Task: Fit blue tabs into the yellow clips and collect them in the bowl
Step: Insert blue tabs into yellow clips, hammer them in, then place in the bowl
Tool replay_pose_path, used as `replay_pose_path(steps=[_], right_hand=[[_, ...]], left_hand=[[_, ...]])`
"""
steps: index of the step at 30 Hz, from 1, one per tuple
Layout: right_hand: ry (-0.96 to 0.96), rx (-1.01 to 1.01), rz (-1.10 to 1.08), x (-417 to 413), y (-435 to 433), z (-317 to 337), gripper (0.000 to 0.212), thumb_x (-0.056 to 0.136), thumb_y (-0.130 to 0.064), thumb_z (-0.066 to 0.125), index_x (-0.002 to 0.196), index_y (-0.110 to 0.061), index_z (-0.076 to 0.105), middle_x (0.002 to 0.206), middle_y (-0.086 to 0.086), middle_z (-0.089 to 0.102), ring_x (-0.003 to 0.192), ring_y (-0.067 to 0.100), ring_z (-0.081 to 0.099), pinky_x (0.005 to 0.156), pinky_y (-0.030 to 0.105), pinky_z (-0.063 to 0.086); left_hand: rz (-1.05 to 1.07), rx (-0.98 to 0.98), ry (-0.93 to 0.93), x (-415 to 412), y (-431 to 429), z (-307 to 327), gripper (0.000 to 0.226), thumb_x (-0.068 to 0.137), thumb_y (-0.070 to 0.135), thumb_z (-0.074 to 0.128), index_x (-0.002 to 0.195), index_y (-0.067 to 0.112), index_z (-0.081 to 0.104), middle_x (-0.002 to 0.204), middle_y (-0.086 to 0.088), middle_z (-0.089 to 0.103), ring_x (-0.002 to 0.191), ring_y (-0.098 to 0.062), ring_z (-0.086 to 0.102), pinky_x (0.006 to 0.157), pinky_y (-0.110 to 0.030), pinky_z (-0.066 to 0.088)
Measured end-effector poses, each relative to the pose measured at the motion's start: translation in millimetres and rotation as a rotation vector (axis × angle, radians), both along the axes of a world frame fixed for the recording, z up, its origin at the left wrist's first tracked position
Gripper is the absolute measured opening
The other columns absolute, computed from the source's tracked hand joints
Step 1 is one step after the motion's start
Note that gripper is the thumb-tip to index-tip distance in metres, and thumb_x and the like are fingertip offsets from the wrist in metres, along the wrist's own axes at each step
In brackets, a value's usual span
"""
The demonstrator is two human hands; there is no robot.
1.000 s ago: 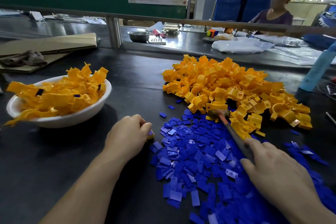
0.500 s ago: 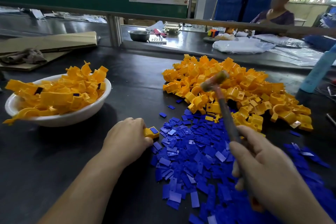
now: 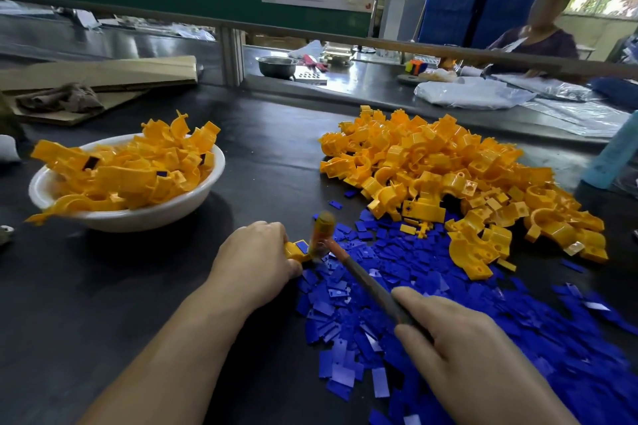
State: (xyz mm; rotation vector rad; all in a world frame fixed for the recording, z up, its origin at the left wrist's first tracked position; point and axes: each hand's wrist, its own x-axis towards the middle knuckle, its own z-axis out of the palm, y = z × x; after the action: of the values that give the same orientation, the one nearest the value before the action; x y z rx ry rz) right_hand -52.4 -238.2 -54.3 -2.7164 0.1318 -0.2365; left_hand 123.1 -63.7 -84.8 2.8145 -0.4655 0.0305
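Head view recorded the strike at contact. Half a second earlier the hammer [image 3: 362, 281] had been raised over the heap of loose yellow clips [image 3: 448, 176] at 1 o'clock. Its head, blurred by motion, had since come down against the yellow clip [image 3: 293, 254] on the 3 o'clock side of the left hand [image 3: 255, 254]. The left grip was closed round that clip, pinning it to the bench [image 3: 103, 286], and the blue tab [image 3: 302, 246] lay in its upper face. The right hand [image 3: 459, 342], at 5 o'clock, held the hammer handle in a closed grip.

Judgement: the tab was being driven home; whether it sat flush could not be told through the blur. If seated, the piece was due for the bowl [image 3: 155, 216] at 10 o'clock, already heaped with clips above its rim.

Edges and room: bare bench between the left hand and the bowl gave an open lane toward 10 o'clock. Bowl contents overhung the rim at its 9 o'clock side, so a piece dropped there could slide off; the middle of the heap looked safer. Loose blue tabs [image 3: 345, 317] lay under the hammer handle and spread from 3 to 6 o'clock. The hammer head stood just beside the left fingers. The near bench edge was out of view.
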Motion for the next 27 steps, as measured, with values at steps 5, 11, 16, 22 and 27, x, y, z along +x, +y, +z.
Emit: replay_pose_path(steps=[5,11,16,22,27], right_hand=[[-0.178,0.021,-0.023,4,9,-4,0.037,0.091,-0.040,0.050,0.127,-0.043,0.042,0.088,-0.016,0.055,0.087,0.001,0.052,0.070,0.019,0.045],[-0.039,-0.027,-0.008,18,15,-7,0.040,0.096,-0.043,0.040,0.135,-0.044,0.029,0.109,-0.014,0.053,0.098,0.004,0.051,0.086,0.021,0.044],[-0.143,-0.037,-0.042,6,8,-4,0.043,0.088,-0.036,0.057,0.130,-0.041,0.047,0.096,-0.010,0.062,0.087,0.009,0.058,0.074,0.023,0.048],[-0.026,-0.132,-0.020,0,15,-4,0.039,0.095,-0.049,0.035,0.132,-0.049,0.022,0.116,-0.015,0.052,0.106,0.002,0.051,0.086,0.014,0.041],[0.004,-0.104,-0.096,-1,6,3,0.031,0.090,-0.050,0.047,0.118,-0.055,0.034,0.105,-0.020,0.057,0.096,0.001,0.055,0.077,0.010,0.045]], left_hand=[[-0.004,-0.005,-0.007,0,1,-1,0.038,0.076,0.049,0.071,0.105,0.025,0.065,0.103,0.003,0.062,0.096,-0.021,0.059,0.074,-0.032,0.048],[-0.005,-0.029,0.017,1,1,0,0.035,0.074,0.049,0.073,0.099,0.026,0.064,0.098,0.004,0.061,0.094,-0.020,0.059,0.077,-0.036,0.052],[-0.019,-0.018,-0.021,1,2,-2,0.038,0.076,0.048,0.072,0.102,0.022,0.064,0.103,0.000,0.062,0.098,-0.024,0.059,0.076,-0.034,0.048],[-0.002,-0.005,-0.018,-2,2,1,0.040,0.076,0.050,0.073,0.104,0.024,0.064,0.103,0.002,0.061,0.098,-0.022,0.059,0.075,-0.034,0.047],[-0.002,-0.008,0.001,-4,1,2,0.041,0.079,0.049,0.071,0.109,0.023,0.063,0.108,0.000,0.062,0.102,-0.023,0.058,0.077,-0.033,0.046]])
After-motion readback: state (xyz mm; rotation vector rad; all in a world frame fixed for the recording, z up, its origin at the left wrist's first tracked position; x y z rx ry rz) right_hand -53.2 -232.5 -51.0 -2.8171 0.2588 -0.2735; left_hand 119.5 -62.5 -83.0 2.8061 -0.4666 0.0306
